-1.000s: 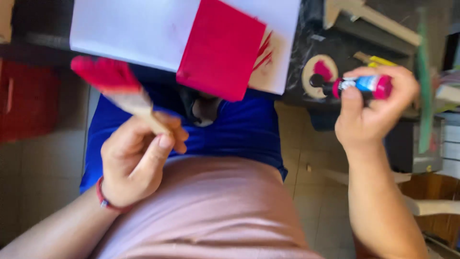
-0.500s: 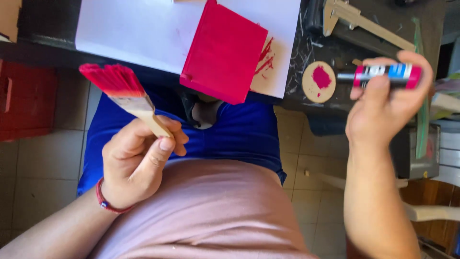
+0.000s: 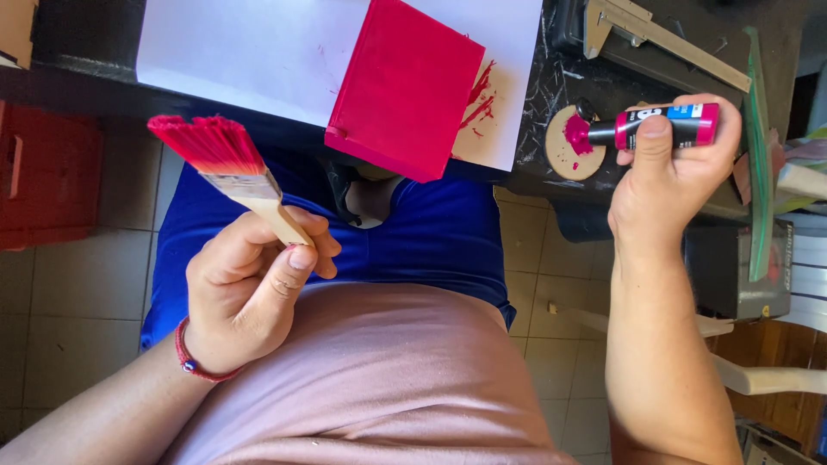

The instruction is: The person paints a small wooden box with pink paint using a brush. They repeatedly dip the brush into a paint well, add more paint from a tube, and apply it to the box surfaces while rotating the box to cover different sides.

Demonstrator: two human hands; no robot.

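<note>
My left hand [image 3: 250, 284] grips the wooden handle of a flat paintbrush [image 3: 226, 170] whose bristles are coated in red paint and point up and left, over my lap. My right hand [image 3: 663, 185] holds a small paint bottle [image 3: 663, 127] on its side, its dark nozzle over a round wooden disc [image 3: 570, 143] that carries a blob of magenta paint. A red-painted box [image 3: 405, 86] lies on a white paper sheet [image 3: 258, 47] at the edge of the dark table, between my two hands.
Red paint smears mark the paper to the right of the box. A metal caliper-like tool [image 3: 663, 34] lies at the table's back right. A red crate [image 3: 43, 176] stands on the tiled floor at left. A black box [image 3: 732, 267] sits below the table at right.
My right hand has brought the bottle down and left, so its nozzle is now over the disc. The brush hand has stayed almost still over my lap.
</note>
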